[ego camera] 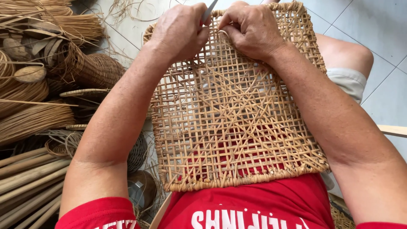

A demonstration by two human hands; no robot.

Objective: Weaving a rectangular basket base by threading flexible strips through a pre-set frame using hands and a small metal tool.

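At the far left lay bundles of cane strips (29,116) and thicker rods (29,182), with small woven baskets (97,70) stacked beside them on the tiled floor (373,25). The woven panel (237,127) — an open lattice of cane with a braided rim — rested across the person's lap, its near edge against the red shirt (254,203) and its far edge tilted away. The left hand (180,32) was closed around a slim metal blade (208,10), whose tip stood up above the panel's far rim. Just beside it, the right hand (252,29) had its fingers pinched together on a strand at that same rim; the strand itself was largely hidden. The step in hand appeared to be finishing or trimming the weave at the far edge. The next move would likely call for a steady blade and firm tension on the strand — a slip could nick the adjoining lattice.
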